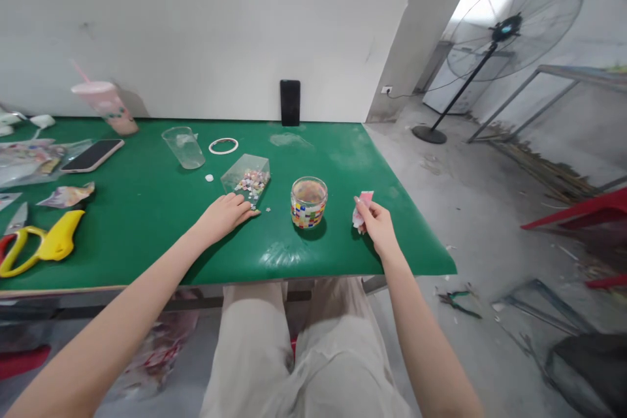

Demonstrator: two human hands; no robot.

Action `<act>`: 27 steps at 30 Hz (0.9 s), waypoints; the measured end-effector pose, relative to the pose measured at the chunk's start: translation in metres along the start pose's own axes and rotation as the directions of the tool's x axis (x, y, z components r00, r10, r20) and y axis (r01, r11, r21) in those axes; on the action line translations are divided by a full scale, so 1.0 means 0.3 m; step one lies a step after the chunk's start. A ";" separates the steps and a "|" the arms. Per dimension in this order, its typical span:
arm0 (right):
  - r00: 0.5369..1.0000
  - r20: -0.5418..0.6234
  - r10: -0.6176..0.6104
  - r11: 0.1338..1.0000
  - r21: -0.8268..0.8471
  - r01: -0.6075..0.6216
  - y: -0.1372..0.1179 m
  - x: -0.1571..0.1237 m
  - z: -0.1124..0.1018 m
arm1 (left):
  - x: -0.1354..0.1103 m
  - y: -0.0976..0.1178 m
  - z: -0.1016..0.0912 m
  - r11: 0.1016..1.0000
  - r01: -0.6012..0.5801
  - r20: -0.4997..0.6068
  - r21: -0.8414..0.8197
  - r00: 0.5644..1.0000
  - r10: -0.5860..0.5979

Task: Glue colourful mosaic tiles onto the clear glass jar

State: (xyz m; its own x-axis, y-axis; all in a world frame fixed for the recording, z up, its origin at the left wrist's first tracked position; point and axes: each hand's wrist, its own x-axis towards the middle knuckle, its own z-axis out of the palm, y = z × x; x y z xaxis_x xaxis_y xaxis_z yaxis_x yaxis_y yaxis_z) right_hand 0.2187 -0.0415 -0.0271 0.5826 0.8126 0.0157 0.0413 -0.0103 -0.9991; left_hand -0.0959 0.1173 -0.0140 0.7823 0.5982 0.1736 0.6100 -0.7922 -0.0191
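My left hand rests at the near edge of a clear angular container tipped on its side. Small multicoloured mosaic pieces lie heaped inside it, and the fingers reach out, slightly apart, over its mouth. Whether a piece is under the fingertips cannot be made out. Between the hands stands a glass jar, upright, with coloured tiles around its lower wall. To the right of the jar, my right hand is closed on a crumpled pink and white tube, held just above the table.
On the green table are a tilted clear cup, a tape ring, a phone, a pink tumbler and yellow scissors. A black phone leans against the white partition. A floor fan stands right.
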 end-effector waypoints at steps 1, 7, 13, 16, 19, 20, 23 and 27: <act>1.000 0.001 -0.001 1.000 0.002 0.001 -0.001 -0.002 0.000 | 0.000 -0.001 0.003 1.000 0.001 -0.009 -0.014 1.000 -0.002; 1.000 -0.001 0.006 0.999 0.042 -0.006 0.000 0.002 0.000 | -0.011 0.010 -0.022 0.995 0.095 -0.112 -0.040 0.989 -0.099; 0.999 0.020 -0.035 0.988 0.153 0.031 -0.023 -0.035 -0.009 | -0.036 0.143 -0.161 0.747 0.427 -0.272 -0.510 0.743 -0.611; 0.987 0.159 -0.035 0.977 0.213 0.001 -0.053 -0.126 0.034 | -0.053 0.265 -0.198 0.468 0.402 0.038 -0.787 0.789 -0.614; 0.883 0.468 0.014 0.923 0.334 -0.192 -0.083 -0.236 0.118 | -0.063 0.376 -0.187 0.211 0.383 0.226 -0.899 0.821 -0.524; 0.841 0.539 0.050 0.883 0.369 -0.289 -0.090 -0.265 0.149 | -0.065 0.405 -0.178 0.096 0.388 0.298 -0.917 0.823 -0.484; 0.804 0.587 0.099 0.829 0.398 -0.393 -0.099 -0.308 0.232 | -0.065 0.466 -0.149 -0.185 0.437 0.475 -0.880 0.817 -0.327; 0.876 0.478 0.061 0.940 0.268 -0.212 -0.096 -0.291 0.277 | -0.055 0.509 -0.128 -0.293 0.434 0.513 -0.852 0.804 -0.302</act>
State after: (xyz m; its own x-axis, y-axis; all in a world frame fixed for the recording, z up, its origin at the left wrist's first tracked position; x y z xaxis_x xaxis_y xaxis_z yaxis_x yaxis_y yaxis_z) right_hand 0.0991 -0.0639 -0.0030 0.1252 0.9899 -0.0664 -0.3023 -0.0256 -0.9529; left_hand -0.0205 -0.0182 0.0179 0.5092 0.7819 -0.3595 0.0530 0.3885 0.9199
